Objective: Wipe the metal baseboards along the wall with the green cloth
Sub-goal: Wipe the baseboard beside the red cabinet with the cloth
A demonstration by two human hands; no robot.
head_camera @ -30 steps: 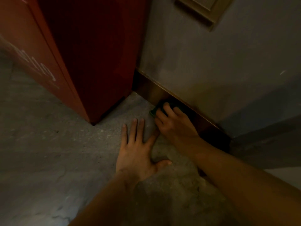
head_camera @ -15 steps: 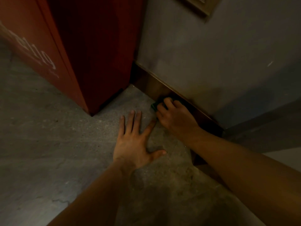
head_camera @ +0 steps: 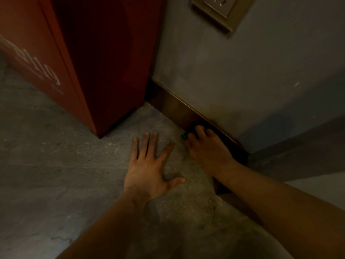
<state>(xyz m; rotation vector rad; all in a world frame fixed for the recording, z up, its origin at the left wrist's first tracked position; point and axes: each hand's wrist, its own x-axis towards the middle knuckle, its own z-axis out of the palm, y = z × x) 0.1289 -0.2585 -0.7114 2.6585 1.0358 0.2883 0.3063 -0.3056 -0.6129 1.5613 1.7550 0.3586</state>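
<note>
The right hand presses the green cloth against the metal baseboard, its grip curled over the wad; only a green edge peeks out left of the fingers, so the cloth's full extent is probably hidden beneath them. The baseboard's long axis runs up-left toward the red cabinet, the unwiped stretch ahead of the grip. The left hand lies flat and splayed on the floor, holding nothing.

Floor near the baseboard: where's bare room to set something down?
Bare floor lies left of the left hand, in front of the red cabinet. It is crowded at the baseboard, where the right hand presses the green cloth.
</note>
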